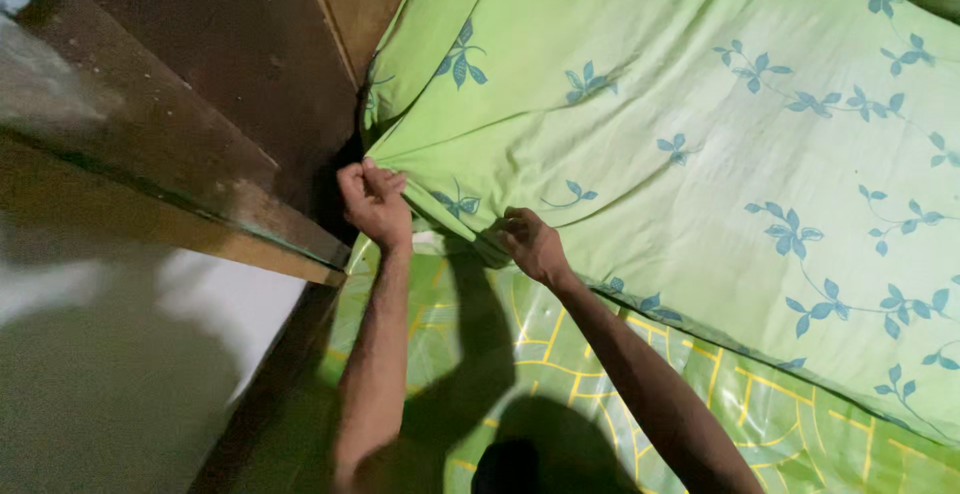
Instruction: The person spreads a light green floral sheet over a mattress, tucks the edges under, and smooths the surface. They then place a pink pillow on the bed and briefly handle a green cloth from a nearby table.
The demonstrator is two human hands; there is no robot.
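the light green sheet [680, 154] with blue leaf sprigs spreads wide over the bed, and its corner sits by the dark wooden frame [200, 144]. below the sheet lies a glossy green cover [620, 374] with yellow lines. left hand [375, 204] pinches the sheet's corner shut; right hand [530, 244] clutches the sheet's lower edge just beside it.

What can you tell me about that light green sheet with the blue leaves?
The sheet is soft-looking light green cloth printed with blue leaf sprigs. It lies spread and slightly creased over the bed, above a glossy green mattress with yellow lines. Both hands, left and right, pinch its near corner beside the dark wooden frame.
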